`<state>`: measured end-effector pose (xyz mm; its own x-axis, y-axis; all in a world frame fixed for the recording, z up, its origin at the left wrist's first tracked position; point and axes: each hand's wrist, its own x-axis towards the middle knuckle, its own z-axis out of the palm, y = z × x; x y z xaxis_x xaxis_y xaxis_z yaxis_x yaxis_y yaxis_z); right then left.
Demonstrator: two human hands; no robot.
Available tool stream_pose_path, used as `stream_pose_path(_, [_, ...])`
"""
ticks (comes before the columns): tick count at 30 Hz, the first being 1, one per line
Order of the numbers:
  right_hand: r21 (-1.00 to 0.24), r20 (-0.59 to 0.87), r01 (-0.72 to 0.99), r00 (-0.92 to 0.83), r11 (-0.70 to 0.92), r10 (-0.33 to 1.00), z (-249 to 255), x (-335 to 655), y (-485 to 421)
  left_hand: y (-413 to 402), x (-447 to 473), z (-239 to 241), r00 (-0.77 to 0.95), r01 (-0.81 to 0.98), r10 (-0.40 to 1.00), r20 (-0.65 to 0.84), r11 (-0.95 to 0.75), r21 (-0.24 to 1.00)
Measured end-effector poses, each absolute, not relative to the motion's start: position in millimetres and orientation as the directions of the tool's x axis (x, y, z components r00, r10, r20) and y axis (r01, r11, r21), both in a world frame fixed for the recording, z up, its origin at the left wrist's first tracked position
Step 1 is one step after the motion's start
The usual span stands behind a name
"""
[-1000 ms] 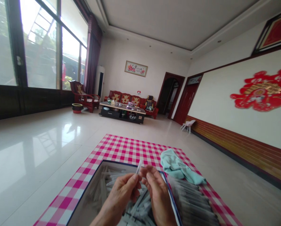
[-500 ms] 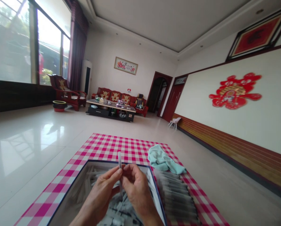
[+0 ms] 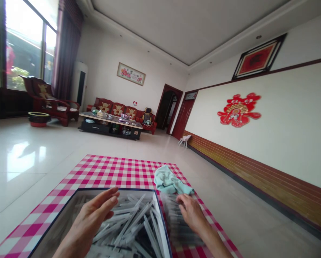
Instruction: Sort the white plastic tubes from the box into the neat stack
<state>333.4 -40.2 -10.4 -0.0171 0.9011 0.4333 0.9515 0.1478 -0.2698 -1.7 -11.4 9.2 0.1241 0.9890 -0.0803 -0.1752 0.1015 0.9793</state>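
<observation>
My left hand (image 3: 91, 213) is open and empty, its fingers stretched out above the left part of a shallow dark-rimmed box (image 3: 160, 215). Many slim, translucent, pen-like tubes (image 3: 129, 218) lie jumbled inside the box, some under that hand. To the right of the box, my right hand (image 3: 191, 211) is at a row of similar tubes (image 3: 176, 222) lying side by side, smeared by motion. Its fingers are bent and closed at the row's far end; what they hold, if anything, is hidden.
A pale green cloth (image 3: 171, 181) lies just beyond the row. Box, row and cloth rest on a pink-and-white checked cover (image 3: 114, 168). Farther off are a low table (image 3: 109, 125), a red wooden sofa (image 3: 112, 107), an armchair (image 3: 50, 100) and a small chair (image 3: 184, 141).
Both hands were together over the box on one upright tube. They have parted: the right moved to the row, the left let go and opened. The camera view turned right.
</observation>
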Motion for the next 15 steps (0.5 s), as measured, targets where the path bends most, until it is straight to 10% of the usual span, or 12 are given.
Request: stream_pose_path(15, [-0.164,0.338,0.983,-0.019,0.078,0.941,-41.6,368.9,-42.6,-1.4,-19.1,12.0,0.057,-0.195,0.993,-0.106,0.115,0.974])
